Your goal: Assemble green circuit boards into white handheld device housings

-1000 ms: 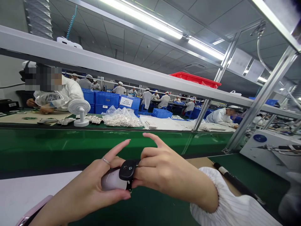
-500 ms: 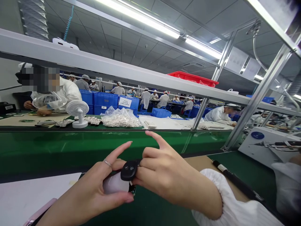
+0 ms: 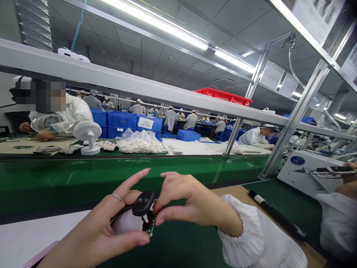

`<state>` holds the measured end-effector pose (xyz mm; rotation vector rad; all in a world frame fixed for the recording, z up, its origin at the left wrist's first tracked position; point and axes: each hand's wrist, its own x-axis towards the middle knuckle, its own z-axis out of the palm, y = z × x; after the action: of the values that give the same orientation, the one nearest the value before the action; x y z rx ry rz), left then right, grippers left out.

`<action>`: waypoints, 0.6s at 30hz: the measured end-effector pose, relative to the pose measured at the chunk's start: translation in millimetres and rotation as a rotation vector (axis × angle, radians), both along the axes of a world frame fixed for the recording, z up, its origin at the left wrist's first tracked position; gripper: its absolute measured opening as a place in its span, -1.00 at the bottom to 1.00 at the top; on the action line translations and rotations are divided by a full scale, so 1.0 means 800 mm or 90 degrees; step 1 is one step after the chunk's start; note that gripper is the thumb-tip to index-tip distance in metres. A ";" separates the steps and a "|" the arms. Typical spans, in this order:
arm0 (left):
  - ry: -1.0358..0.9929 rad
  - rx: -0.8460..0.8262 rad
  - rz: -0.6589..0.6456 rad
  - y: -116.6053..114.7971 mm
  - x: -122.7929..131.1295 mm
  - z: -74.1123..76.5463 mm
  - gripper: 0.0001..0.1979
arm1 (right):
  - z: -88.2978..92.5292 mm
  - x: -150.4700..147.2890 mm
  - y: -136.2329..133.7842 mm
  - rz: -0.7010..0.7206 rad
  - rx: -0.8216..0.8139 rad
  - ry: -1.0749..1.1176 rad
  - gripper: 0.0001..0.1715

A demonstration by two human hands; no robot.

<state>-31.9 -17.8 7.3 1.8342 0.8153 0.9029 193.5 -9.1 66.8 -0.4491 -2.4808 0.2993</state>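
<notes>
My left hand grips a small white rounded part between thumb and fingers, with its index finger stretched out and a ring on one finger. My right hand pinches a black oval key-fob piece with two buttons that sits on top of the white part. A small green circuit board pokes out below the black piece. Both hands hover low over the green bench mat at the bottom centre.
A green conveyor belt runs across in front of me. Beyond it stand a white desk fan, bags of parts and blue crates. A person in white works at far left, others further back. A black pen and a white machine are at right.
My right hand's raised index finger has curled down onto the black piece, and the piece has lifted a little, showing the green board. The view has shifted slightly.
</notes>
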 end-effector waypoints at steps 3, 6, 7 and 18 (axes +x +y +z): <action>-0.035 0.004 0.016 -0.001 0.000 0.000 -0.10 | -0.013 -0.005 -0.003 -0.030 0.002 0.096 -0.86; -0.067 0.025 0.037 -0.001 -0.001 -0.002 -0.13 | -0.028 -0.010 -0.010 -0.065 0.064 0.187 -0.84; -0.070 0.031 0.036 -0.001 -0.001 -0.003 -0.14 | -0.032 -0.012 -0.013 -0.076 0.083 0.208 -0.82; -0.029 0.075 0.051 -0.002 -0.005 -0.009 -0.17 | -0.042 -0.019 -0.026 -0.096 0.172 0.209 -0.89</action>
<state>-35.5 -19.6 0.3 1.8871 0.8280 1.0599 178.7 -30.2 32.9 -0.4318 -2.1145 -0.0250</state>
